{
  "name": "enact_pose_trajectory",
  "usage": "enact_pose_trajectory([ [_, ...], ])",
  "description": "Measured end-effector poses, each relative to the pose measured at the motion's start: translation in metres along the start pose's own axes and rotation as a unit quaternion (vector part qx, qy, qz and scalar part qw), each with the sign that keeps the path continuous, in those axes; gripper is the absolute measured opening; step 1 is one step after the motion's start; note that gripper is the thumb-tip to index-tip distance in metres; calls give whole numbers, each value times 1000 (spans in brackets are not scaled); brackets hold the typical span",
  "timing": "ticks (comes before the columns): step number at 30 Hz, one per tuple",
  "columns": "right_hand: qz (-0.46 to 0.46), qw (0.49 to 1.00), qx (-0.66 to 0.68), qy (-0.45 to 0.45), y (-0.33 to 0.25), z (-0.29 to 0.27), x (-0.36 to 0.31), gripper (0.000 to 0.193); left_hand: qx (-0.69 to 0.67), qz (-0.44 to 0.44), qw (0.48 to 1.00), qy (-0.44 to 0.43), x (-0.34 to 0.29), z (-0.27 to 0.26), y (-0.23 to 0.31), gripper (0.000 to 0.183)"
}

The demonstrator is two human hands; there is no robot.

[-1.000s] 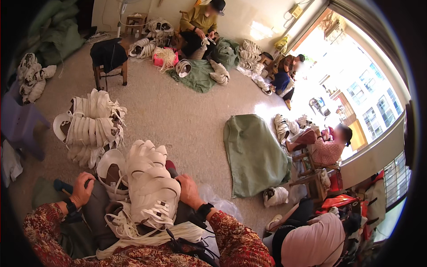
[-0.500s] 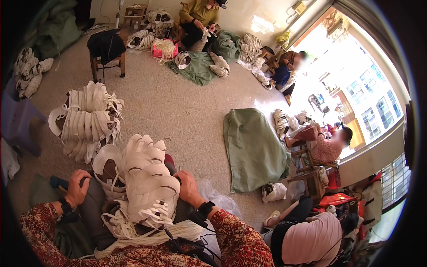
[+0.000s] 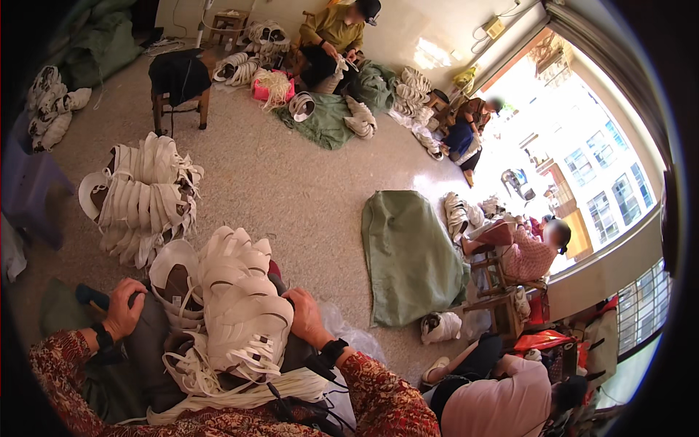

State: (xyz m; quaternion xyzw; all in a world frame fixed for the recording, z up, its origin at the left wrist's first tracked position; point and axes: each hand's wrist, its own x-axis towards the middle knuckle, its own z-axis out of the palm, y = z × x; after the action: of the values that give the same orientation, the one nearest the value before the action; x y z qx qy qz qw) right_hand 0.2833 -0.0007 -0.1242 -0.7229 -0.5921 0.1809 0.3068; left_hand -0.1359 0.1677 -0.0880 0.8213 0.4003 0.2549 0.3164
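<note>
A tall stack of nested cream strappy shoe uppers (image 3: 237, 291) stands between my knees, with brown linings showing in the ones (image 3: 177, 284) at its left. My left hand (image 3: 124, 309) rests on my grey-trousered left knee, fingers loosely bent and apart; a small dark patch shows at its fingertips. Close against the stack's right side, my right hand (image 3: 309, 319) lies over my right knee, its fingertips partly hidden. Neither hand visibly holds an upper. Across my lap lies a bundle of long cream strips (image 3: 240, 397), with a dark cable beside it.
A second pile of uppers (image 3: 145, 197) sits on the floor ahead left. Behind it stands a wooden stool (image 3: 180, 91) draped in black. A green sack (image 3: 411, 255) lies to the right. Several people work around the room, one in pink (image 3: 495, 397) near my right.
Both hands stay on my knees; the right hand's fingers have shifted slightly. The view has tilted a little, and the person in pink leans differently.
</note>
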Motion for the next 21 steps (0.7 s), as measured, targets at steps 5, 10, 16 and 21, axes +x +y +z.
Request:
enact_pose_trajectory([
  [5, 14, 1000, 9, -7, 0, -2, 2, 25, -2, 3, 1000, 1, 2, 1, 6, 14],
  [10, 3, 1000, 2, -13, -4, -5, 3, 25, -18, 4, 1000, 13, 1, 4, -2, 14],
  [16, 10, 1000, -7, -14, 2, 1, 2, 26, -18, 7, 1000, 8, 1, 2, -2, 14],
  [21, 11, 1000, -11, -23, -2, 0, 4, 27, -21, 13, 1000, 10, 2, 1, 1, 13],
])
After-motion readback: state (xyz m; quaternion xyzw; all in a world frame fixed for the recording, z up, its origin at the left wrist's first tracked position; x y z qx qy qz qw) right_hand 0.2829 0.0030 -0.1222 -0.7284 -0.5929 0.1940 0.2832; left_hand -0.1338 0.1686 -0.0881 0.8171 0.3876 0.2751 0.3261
